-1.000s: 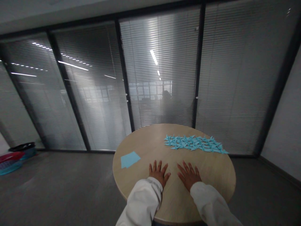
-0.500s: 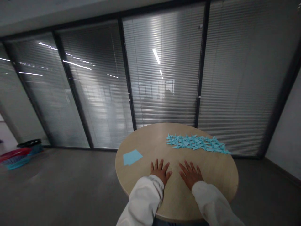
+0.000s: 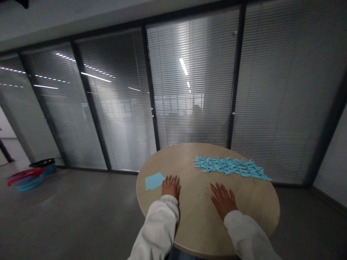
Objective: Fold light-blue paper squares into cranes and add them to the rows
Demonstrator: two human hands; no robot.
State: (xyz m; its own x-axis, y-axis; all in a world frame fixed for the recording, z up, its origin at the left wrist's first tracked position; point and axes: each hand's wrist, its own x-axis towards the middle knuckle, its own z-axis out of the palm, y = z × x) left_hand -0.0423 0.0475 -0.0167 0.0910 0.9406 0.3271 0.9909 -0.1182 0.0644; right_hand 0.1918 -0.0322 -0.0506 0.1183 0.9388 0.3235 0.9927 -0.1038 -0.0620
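Blue paper sheets (image 3: 154, 181) lie overlapping on the left side of the round wooden table (image 3: 195, 231). My left hand (image 3: 171, 186) is at their right edge with its fingers stretched out, holding nothing. Whether its fingertips touch the paper I cannot tell. My right hand (image 3: 223, 198) rests palm down on the tabletop, fingers spread and holding nothing. Beyond it, rows of folded blue paper cranes (image 3: 230, 166) stretch along the far right part of the table, apart from the hand.
Behind the table stands a glass partition with blinds (image 3: 195, 90) and dark frames. Two baskets, a red and blue one (image 3: 28, 179) and a black and blue one (image 3: 46, 167), sit on the floor at far left. A pale wall (image 3: 330, 162) rises at right.
My left hand has moved left across the table, from the middle to the edge of the blue sheets. My right hand stays nearly in place. The view has shifted slightly.
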